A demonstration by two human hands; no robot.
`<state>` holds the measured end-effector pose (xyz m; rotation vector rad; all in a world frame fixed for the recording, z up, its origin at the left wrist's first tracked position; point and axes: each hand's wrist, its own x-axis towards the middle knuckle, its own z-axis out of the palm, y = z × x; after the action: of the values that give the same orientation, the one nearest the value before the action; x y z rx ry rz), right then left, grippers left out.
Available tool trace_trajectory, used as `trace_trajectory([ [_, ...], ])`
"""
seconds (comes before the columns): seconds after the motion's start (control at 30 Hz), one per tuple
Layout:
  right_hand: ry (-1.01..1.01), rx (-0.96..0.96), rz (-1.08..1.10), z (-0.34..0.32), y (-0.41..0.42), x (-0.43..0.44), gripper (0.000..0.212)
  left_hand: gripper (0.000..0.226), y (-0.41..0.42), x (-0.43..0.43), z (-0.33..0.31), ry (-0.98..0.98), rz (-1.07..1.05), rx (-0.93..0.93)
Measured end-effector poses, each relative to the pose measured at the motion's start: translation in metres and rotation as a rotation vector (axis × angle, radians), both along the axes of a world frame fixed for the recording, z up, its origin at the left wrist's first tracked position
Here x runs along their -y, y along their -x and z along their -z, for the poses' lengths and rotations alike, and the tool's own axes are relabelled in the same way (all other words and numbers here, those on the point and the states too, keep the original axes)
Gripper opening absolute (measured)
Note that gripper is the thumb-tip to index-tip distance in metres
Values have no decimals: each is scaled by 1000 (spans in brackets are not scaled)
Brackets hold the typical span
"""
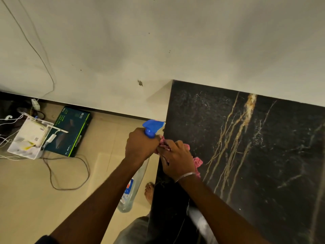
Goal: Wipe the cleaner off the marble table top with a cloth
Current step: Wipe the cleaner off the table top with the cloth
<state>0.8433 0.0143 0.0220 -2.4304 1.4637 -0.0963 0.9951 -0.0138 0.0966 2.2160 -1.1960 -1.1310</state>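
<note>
The black marble table top (255,147) with gold veins fills the right half of the view, set against a pale wall. My right hand (177,159) presses a pink cloth (197,162) onto the table's left edge; most of the cloth is hidden under the hand. My left hand (140,146) holds a clear spray bottle (131,191) by the neck just off the table's left edge, its blue trigger head (151,127) pointing at the table. The two hands touch at the cloth.
Beige floor tiles lie to the left. A dark green box (70,131), a white tray of small items (29,138) and loose cables (70,173) sit on the floor by the wall. My bare foot (149,192) stands beside the table's side.
</note>
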Motion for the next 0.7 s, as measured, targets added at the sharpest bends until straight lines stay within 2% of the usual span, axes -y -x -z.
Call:
trace_trajectory([
  [0.07,-4,-40,-30,-1,0,24,33,20,0,-3,1,-3,-7,-8],
  [0.27,116,-65,149,2,-9,139,30,27,1,-2,-2,20,-51,32],
  [0.43,155,-50,190,2,-12,209,30,26,5,2,2,80,-52,30],
  [0.57,155,-9,179,8,-9,237,31,27,9,2,4,151,-63,15],
  [0.7,125,-16,160,5,-7,224,31,32,10,-8,0,201,-72,27],
])
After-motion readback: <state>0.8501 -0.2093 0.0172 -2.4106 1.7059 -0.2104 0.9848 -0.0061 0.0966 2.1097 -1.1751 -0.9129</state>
